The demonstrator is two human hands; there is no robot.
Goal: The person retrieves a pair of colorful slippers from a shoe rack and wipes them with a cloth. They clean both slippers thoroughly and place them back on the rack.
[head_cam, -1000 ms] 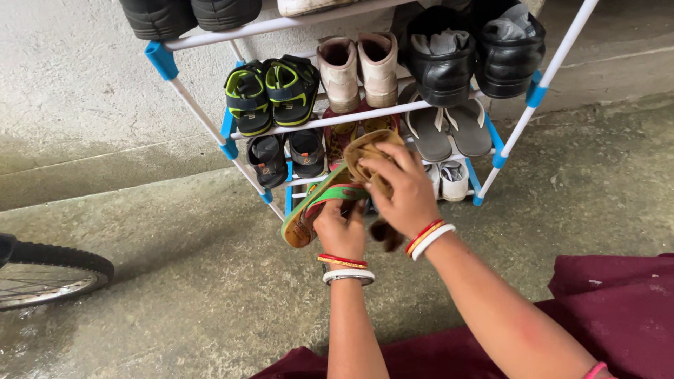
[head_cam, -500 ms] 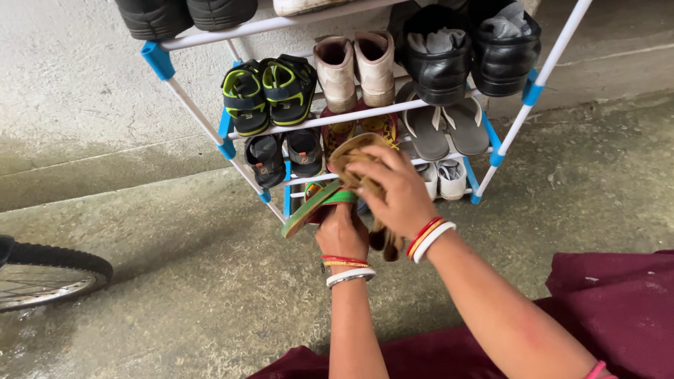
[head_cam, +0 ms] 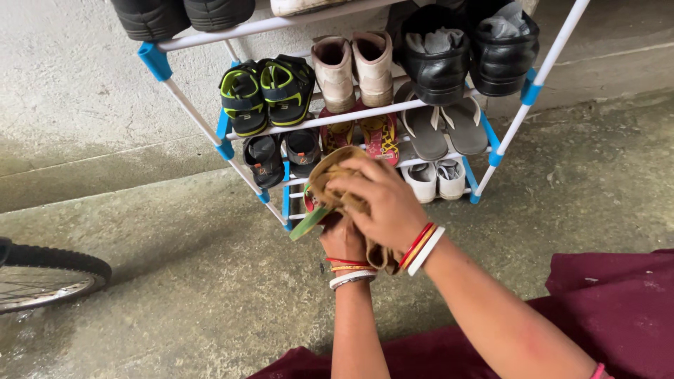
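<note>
Bicycle wheel (head_cam: 42,281) lay on the concrete floor (head_cam: 175,295), well left of the shoe rack (head_cam: 210,126). In front of the rack's lower shelves, the left hand (head_cam: 342,238) gripped a green-edged sandal (head_cam: 309,223) from below, fingers closed on it. The right hand (head_cam: 382,203) pressed a brown cloth (head_cam: 330,175) onto the sandal's upper face, clamped around the cloth. Judged by this, wiping was under way; the sandal was not yet back on the rack.
</note>
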